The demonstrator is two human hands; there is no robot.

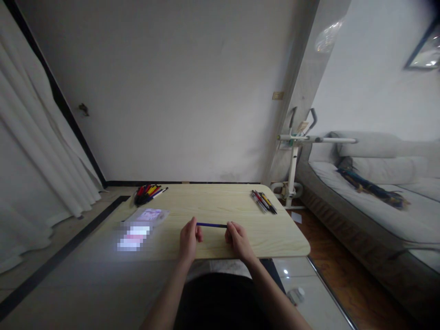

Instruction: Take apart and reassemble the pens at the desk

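Held level between both hands above the near part of the table is a slim, dark blue-purple pen point(211, 225). My left hand point(189, 237) pinches its left end between thumb and fingers. Its right end, which looks darker, sits in the closed fingers of my right hand point(238, 238). To the far left on the tabletop lies a pile of pens point(147, 194) in black, red, yellow, blue and white. A smaller group of pens point(263, 201), grey, red, yellow and black, rests at the far right.
The light wood table point(206, 201) has rounded corners. On its left lie a clear plastic pouch point(151, 214) and a bright blurred patch. A white exercise machine point(293, 169) and a grey sofa point(360, 206) stand to the right. White curtains point(44, 151) hang at left.
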